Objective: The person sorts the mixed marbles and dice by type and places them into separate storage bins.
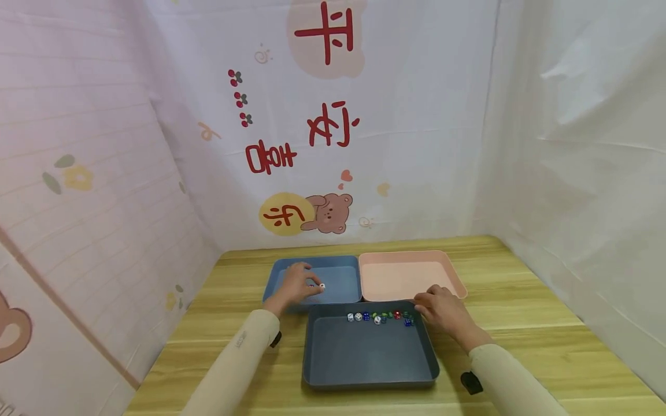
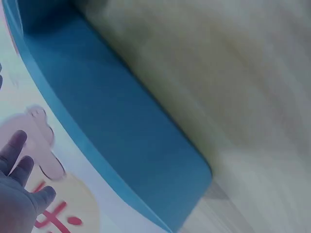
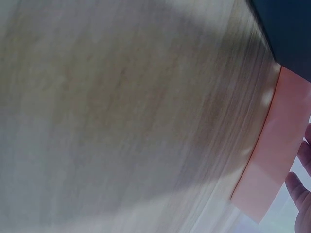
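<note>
My left hand (image 1: 298, 283) is over the blue tray (image 1: 343, 296), thumb and forefinger spread apart. Right by the thumb tip is a white die (image 1: 322, 286), with a small dark die (image 1: 311, 285) beside it. The left wrist view shows that hand's fingers (image 2: 22, 170) apart above the blue rim. My right hand (image 1: 441, 309) hovers at the dark grey tray's (image 1: 372, 352) far right corner, fingers loosely bent, with nothing visible in them. Along that tray's far side lie several dice: white dice (image 1: 358, 316), blue dice (image 1: 366, 316), green ones and a red die (image 1: 398, 314).
A pink tray (image 1: 406, 277) stands beside the blue one, both just behind the grey tray. All of them sit on a wood-grain table (image 1: 525, 323). White printed cloth (image 1: 416, 144) hangs close behind and at both sides.
</note>
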`<state>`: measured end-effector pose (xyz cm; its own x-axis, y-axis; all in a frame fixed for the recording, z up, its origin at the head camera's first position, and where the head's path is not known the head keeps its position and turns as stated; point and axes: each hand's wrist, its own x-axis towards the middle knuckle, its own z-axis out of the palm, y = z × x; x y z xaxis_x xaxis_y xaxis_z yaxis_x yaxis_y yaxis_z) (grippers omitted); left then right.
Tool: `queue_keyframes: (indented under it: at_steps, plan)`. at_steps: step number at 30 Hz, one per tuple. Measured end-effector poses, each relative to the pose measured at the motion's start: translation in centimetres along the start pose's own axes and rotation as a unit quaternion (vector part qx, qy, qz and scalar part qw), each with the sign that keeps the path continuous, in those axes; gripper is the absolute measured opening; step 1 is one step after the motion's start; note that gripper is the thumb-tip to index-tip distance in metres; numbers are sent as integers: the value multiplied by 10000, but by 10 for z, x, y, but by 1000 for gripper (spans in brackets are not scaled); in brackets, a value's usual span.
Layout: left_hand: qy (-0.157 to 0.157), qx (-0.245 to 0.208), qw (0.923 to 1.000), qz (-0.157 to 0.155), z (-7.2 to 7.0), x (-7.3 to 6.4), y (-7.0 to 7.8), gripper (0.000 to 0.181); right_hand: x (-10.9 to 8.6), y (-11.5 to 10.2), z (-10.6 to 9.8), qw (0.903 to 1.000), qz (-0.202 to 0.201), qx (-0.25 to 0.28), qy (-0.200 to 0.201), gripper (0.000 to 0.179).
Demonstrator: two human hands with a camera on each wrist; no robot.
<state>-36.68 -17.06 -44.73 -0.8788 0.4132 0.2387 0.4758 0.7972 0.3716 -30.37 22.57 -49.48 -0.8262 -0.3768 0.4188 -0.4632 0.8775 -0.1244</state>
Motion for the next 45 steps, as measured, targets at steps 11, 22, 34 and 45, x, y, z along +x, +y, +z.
queue_keyframes:
  at_steps: [11,22,34,45]
  plan:
    - [401,409,9863,-1550,-5,6,-35,17,1,1,4,9998,-118,-41,167,19]
    - [421,585,9883,-1346,-2,7,-34,35,2,-2,0,9998,-97,-50,146,18]
    - [-198,-297,9991,211,17,6,21,24,1,-4,-1,9999,-69,-6,96,18]
    - [-716,43,9936,872,45,-9,41,14,0,-3,-1,10000,-16,-16,5,19]
